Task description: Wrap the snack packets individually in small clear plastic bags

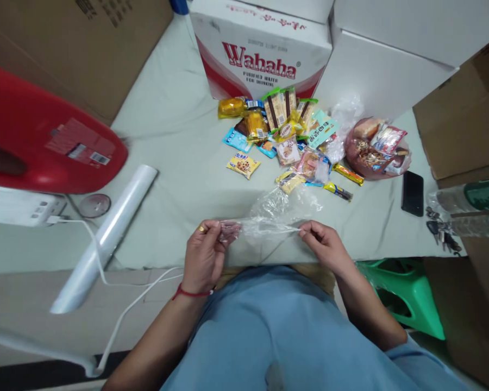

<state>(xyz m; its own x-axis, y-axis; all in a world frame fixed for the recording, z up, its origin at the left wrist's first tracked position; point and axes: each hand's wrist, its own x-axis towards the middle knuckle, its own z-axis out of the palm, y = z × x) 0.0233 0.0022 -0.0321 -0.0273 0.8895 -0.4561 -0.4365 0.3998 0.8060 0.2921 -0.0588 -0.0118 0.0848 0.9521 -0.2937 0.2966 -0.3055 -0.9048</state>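
Note:
A clear plastic bag (283, 209) is stretched between my two hands above the near edge of the table, its body spread away from me. My left hand (206, 252), with a ring and a red cord bracelet, grips one side of its edge together with a crumpled reddish-brown wrapper-like piece (230, 232). At the other side, my right hand (321, 244) pinches the edge between thumb and fingers. Just beyond the bag lies a heap of wrapped snacks (287, 127), and a yellow snack packet (243, 165) sits slightly apart on the left.
Behind the snacks stands a Wahaha carton (264, 60). A filled reddish bag (377, 152), phone (413, 193), keys (442, 233) and bottles (468, 195) are on the right. Leftward are a red jug (44, 136), power strip (20, 203) and plastic roll (106, 239) overhanging the edge.

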